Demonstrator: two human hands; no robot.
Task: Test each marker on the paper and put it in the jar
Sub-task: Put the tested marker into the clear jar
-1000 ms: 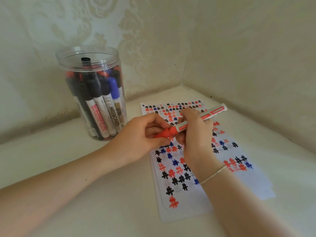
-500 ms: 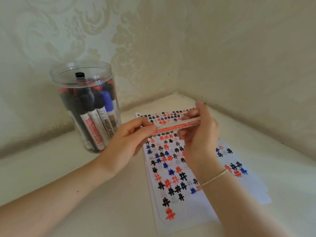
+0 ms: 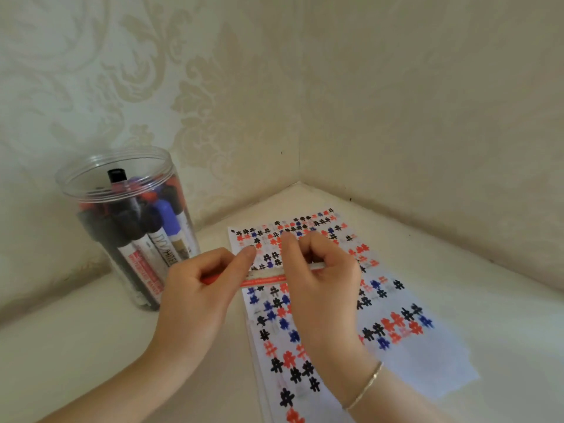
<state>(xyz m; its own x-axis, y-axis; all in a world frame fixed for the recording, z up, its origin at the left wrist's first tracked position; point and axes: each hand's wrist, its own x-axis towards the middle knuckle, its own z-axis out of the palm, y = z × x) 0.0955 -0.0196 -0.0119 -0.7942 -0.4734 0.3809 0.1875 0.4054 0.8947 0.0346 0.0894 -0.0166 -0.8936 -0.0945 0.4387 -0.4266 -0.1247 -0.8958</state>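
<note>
Both hands are gripping one red marker (image 3: 268, 277) above the paper (image 3: 427, 355). Its long axis is lying roughly level, left to right, tilting slightly up toward the right. Left hand (image 3: 198, 297) is curling around the red cap end, thumb on top; right hand (image 3: 320, 279) is pinching the white barrel, fingers folded over it. Whether the cap is fully seated is not clear. Jar (image 3: 100, 181) is standing open, up and to the left, near the left hand and well apart from the right, already crowded with markers. Judgement: left hand is the better placed for the drop, with the marker needing to be tipped upright first.
</note>
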